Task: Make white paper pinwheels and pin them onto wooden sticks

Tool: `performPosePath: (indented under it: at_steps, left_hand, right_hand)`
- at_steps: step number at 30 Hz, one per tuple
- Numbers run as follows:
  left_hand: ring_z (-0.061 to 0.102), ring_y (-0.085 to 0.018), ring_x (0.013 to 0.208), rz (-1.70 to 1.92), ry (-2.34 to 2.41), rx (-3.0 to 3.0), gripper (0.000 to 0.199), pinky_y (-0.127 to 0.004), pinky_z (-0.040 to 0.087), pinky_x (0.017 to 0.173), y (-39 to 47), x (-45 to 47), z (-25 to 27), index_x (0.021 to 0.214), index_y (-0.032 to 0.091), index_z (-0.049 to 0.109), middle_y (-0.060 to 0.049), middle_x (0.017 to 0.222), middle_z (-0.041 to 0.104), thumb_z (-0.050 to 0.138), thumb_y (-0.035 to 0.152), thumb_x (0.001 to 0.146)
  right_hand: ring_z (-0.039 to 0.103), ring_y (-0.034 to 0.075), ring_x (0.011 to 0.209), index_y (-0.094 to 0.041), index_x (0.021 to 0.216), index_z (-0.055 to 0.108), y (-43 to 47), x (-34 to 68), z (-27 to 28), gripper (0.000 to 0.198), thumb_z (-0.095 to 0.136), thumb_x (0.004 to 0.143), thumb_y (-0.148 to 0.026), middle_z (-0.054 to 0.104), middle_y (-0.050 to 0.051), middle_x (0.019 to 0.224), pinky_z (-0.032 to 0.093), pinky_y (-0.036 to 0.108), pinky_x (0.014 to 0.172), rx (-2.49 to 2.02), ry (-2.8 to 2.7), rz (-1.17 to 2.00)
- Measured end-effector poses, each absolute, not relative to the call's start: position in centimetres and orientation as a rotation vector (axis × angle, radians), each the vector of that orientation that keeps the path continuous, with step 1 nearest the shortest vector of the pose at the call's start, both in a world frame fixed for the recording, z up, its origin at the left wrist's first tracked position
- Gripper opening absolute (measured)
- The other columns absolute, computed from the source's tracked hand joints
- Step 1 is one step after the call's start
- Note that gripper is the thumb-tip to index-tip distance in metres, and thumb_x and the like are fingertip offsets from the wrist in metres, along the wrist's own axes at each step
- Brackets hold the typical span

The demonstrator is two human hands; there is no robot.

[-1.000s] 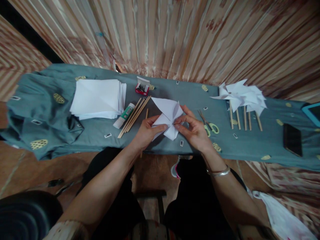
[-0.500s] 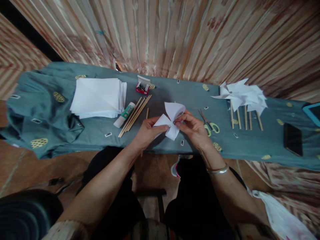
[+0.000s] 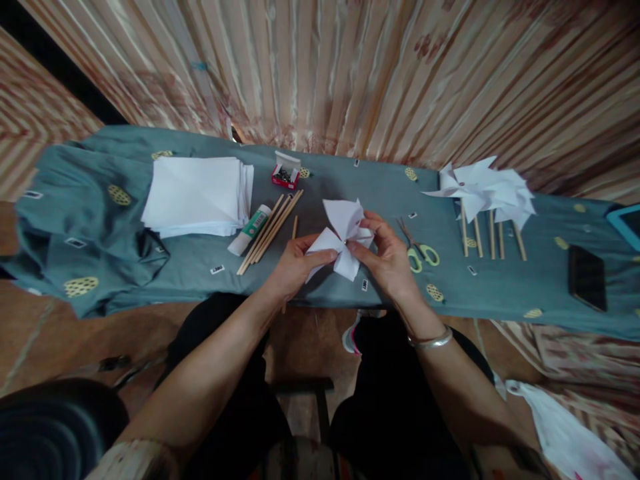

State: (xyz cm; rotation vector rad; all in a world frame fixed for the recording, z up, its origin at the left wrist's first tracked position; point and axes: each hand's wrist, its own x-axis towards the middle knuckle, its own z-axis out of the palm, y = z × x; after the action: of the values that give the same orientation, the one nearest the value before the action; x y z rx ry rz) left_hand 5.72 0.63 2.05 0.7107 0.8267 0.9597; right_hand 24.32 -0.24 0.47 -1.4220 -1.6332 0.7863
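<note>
Pinching white paper pinwheel [image 3: 343, 239] centre: left hand [image 3: 295, 265] grip clamped, right hand [image 3: 387, 257] likewise.

This looks like a room in a home turned into a craft corner, not a workshop or office. A long pleated curtain [image 3: 350, 73] in pink and beige stripes hangs right behind the table [image 3: 210, 267], which is draped in a loose grey-green bedsheet-like cloth [image 3: 90, 220] with yellow motifs, bunched at its left end. Hand-craft supplies lie on it: a stack of white paper [image 3: 197, 193] near the far left edge, wooden sticks [image 3: 270, 230], a glue stick [image 3: 250, 230], scissors [image 3: 420, 250], and finished paper pinwheels [image 3: 483, 190] toward the right. A phone [image 3: 586, 277] rests near the right end. The floor [image 3: 50, 327] below is plain brown.
</note>
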Motion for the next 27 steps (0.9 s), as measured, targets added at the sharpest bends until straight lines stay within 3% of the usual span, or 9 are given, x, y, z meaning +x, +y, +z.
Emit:
performPosePath:
  at_steps: [4, 7, 11, 14, 18, 27]
  left_hand:
    - [0.061, -0.014, 0.058, 0.965, 0.805, 0.609, 0.032, -0.025, 0.045, 0.060, 0.8, 5.9, 2.3, 0.076, 0.013, 0.077, -0.003, 0.069, 0.073, 0.088, 0.025, 0.048]
    - [0.060, -0.012, 0.055, 0.971, 0.808, 0.533, 0.034, -0.023, 0.045, 0.056, 0.9, 5.9, 2.5, 0.075, 0.012, 0.076, -0.003, 0.065, 0.072, 0.088, 0.024, 0.046]
    - [0.061, -0.012, 0.054, 0.970, 0.803, 0.498, 0.034, -0.022, 0.047, 0.056, 0.9, 6.0, 2.5, 0.075, 0.010, 0.075, -0.004, 0.064, 0.072, 0.088, 0.022, 0.046]
    - [0.061, -0.011, 0.055, 0.975, 0.779, 0.477, 0.032, -0.022, 0.050, 0.057, 1.0, 6.0, 2.4, 0.073, 0.010, 0.073, -0.003, 0.067, 0.073, 0.087, 0.020, 0.046]
    - [0.063, -0.012, 0.060, 0.981, 0.781, 0.464, 0.032, -0.021, 0.053, 0.060, 0.9, 6.0, 2.5, 0.075, 0.011, 0.073, -0.002, 0.068, 0.073, 0.087, 0.018, 0.047]
    - [0.059, -0.011, 0.053, 1.010, 0.899, 0.625, 0.028, -0.022, 0.045, 0.055, 0.4, 6.0, 1.6, 0.071, 0.012, 0.073, 0.000, 0.061, 0.069, 0.085, 0.024, 0.049]
  right_hand:
    - [0.048, 0.026, 0.138, -0.027, 0.136, 0.049, 0.0, 23.9, 0.1, 0.072, 0.078, 0.074, -0.050, 0.051, 0.010, 0.149, 0.039, 0.047, 0.116, -1.349, -1.289, 0.941]
    - [0.054, 0.027, 0.133, -0.026, 0.132, 0.052, 0.2, 23.8, 0.4, 0.079, 0.086, 0.064, -0.048, 0.058, 0.011, 0.143, 0.043, 0.045, 0.113, -1.324, -1.055, 1.148]
    - [0.072, 0.023, 0.100, -0.022, 0.111, 0.065, 0.2, 23.4, 1.4, 0.059, 0.088, 0.061, -0.043, 0.075, 0.006, 0.111, 0.058, 0.037, 0.093, -1.278, -0.737, 1.454]
    - [0.074, 0.021, 0.086, -0.019, 0.096, 0.071, 0.1, 23.1, 1.9, 0.041, 0.085, 0.066, -0.042, 0.079, 0.005, 0.095, 0.061, 0.031, 0.080, -1.196, -0.652, 1.673]
    - [0.075, 0.019, 0.075, -0.016, 0.095, 0.072, 0.2, 22.9, 1.8, 0.039, 0.084, 0.067, -0.041, 0.079, 0.004, 0.084, 0.062, 0.028, 0.071, -1.138, -0.574, 1.839]
    - [0.075, 0.021, 0.080, -0.017, 0.085, 0.073, 0.3, 21.7, 1.8, 0.034, 0.090, 0.056, -0.025, 0.079, 0.003, 0.085, 0.062, 0.034, 0.084, -1.161, -0.579, 1.637]
